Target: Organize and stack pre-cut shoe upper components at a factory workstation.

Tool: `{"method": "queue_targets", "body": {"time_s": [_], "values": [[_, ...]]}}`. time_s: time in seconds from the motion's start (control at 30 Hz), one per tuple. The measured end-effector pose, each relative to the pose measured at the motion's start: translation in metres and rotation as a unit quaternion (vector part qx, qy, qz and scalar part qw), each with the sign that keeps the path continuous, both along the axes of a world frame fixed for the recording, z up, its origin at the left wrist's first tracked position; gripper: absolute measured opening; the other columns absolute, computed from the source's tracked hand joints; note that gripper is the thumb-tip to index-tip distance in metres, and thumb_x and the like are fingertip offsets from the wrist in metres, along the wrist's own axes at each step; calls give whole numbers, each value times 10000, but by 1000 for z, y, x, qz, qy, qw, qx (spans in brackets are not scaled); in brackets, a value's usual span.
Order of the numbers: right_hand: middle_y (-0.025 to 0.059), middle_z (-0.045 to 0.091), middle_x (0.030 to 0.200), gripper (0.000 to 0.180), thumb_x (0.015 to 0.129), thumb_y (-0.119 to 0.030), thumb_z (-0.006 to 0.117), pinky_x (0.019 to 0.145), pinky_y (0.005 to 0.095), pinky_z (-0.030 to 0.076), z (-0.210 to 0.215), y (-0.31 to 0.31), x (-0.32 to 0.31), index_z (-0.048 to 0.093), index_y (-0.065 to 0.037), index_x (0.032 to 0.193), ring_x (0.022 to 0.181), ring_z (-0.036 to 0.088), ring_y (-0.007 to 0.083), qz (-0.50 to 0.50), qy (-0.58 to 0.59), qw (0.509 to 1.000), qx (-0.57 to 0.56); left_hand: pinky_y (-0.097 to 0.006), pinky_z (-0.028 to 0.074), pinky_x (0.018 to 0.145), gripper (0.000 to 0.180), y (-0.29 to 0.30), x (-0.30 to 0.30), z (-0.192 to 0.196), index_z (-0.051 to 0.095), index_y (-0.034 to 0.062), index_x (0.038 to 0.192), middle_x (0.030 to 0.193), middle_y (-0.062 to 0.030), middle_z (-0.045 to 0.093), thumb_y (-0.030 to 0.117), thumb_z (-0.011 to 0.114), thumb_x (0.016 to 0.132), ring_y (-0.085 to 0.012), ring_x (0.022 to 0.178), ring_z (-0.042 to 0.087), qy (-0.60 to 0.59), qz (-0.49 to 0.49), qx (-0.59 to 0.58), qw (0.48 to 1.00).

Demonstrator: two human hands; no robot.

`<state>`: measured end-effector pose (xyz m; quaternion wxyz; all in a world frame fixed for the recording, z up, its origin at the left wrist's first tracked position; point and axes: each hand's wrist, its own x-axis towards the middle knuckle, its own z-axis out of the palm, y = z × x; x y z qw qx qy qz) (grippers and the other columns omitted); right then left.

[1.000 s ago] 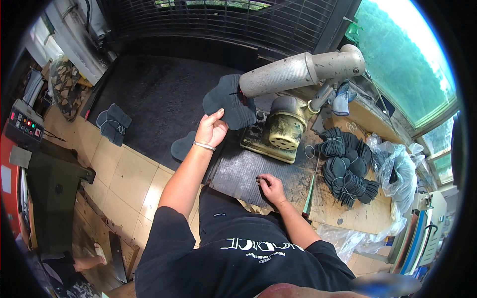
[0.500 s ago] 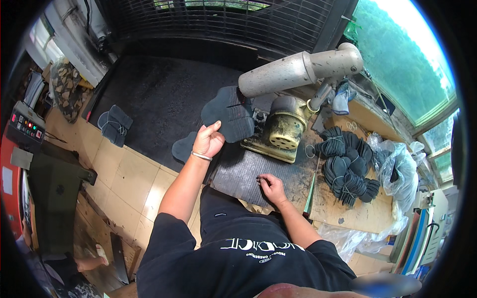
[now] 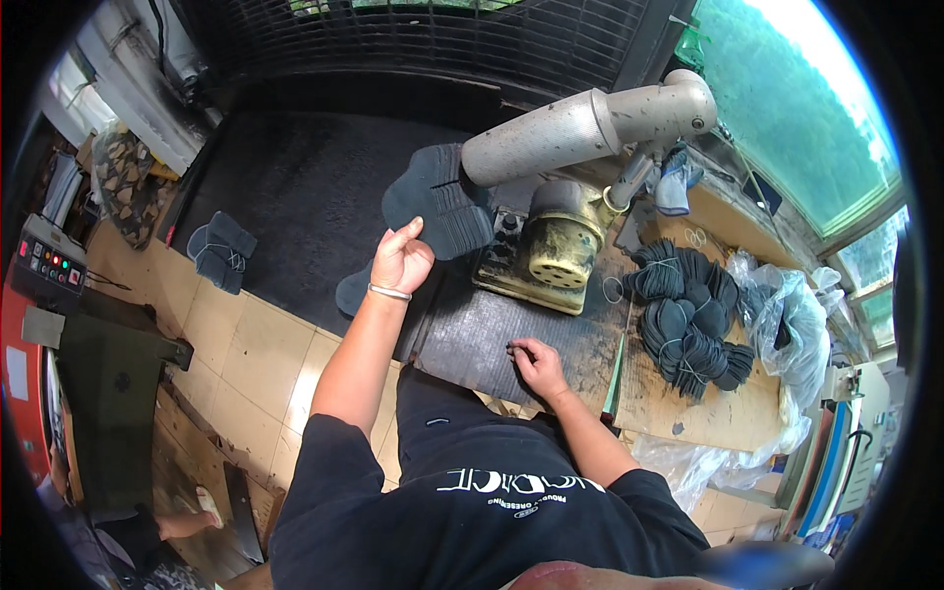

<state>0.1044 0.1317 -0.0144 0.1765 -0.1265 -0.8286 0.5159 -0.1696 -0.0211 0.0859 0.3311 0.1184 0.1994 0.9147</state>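
My left hand (image 3: pixel 398 261) is raised with its fingers loosely curled and nothing in its grasp, its fingertips at the lower edge of a dark ribbed shoe sole (image 3: pixel 438 202). That sole leans against the end of a grey cylinder (image 3: pixel 580 133) on a bench machine. Another dark sole (image 3: pixel 352 292) lies just below my left wrist. My right hand (image 3: pixel 536 364) rests on a black ribbed mat (image 3: pixel 472 334) in front of me, fingers bunched with the tips on the mat. Whether they pinch something small is unclear.
A worn yellowish motor housing (image 3: pixel 556 246) sits under the cylinder. Tied bundles of dark soles (image 3: pixel 688 315) are heaped on the bench at right, beside a clear plastic bag (image 3: pixel 787 315). One more bundle (image 3: pixel 221 251) lies on the floor mat. A control box (image 3: pixel 44 261) stands far left.
My left hand has drawn back slightly to the left from the leaning sole and curled its fingers. My right hand has stayed on the mat.
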Motion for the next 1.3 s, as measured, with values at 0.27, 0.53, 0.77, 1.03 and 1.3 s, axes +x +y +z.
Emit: {"method": "queue_targets", "body": {"time_s": [0.27,0.53,0.77,1.03,1.3], "values": [[129,680,858,134,867,-23,567,691,279,531,-3,1,0,646,12,970,777,688,192,0,-7,1000,-22,-221,445,818,74,16,-17,20,655,77,798,824,17,677,19,639,841,-68,843,623,-23,31,-38,999],[124,676,860,135,869,-8,561,692,266,526,-6,3,0,648,14,970,770,681,176,7,0,1000,-5,-248,457,724,81,30,-28,44,641,73,839,824,3,651,-8,640,836,-97,787,611,-35,78,-35,996],[121,676,857,132,873,-8,561,694,264,530,-1,1,0,644,21,972,769,681,174,7,-2,1000,-29,-310,448,877,57,36,-57,32,636,58,859,875,-17,649,8,654,837,-146,911,613,-40,92,-15,995],[124,671,860,140,875,-15,563,678,263,532,-5,3,0,646,19,982,758,677,172,11,-2,1000,-21,-447,363,1063,190,42,-59,50,621,17,1018,1111,-112,630,7,644,829,-293,1140,555,-36,67,9,997],[127,668,858,140,863,-23,570,673,273,525,0,3,0,650,5,974,746,672,193,8,5,1000,-16,-318,460,911,86,36,-56,31,642,54,899,933,-38,658,8,658,828,-186,969,618,-63,53,-17,996]]}}
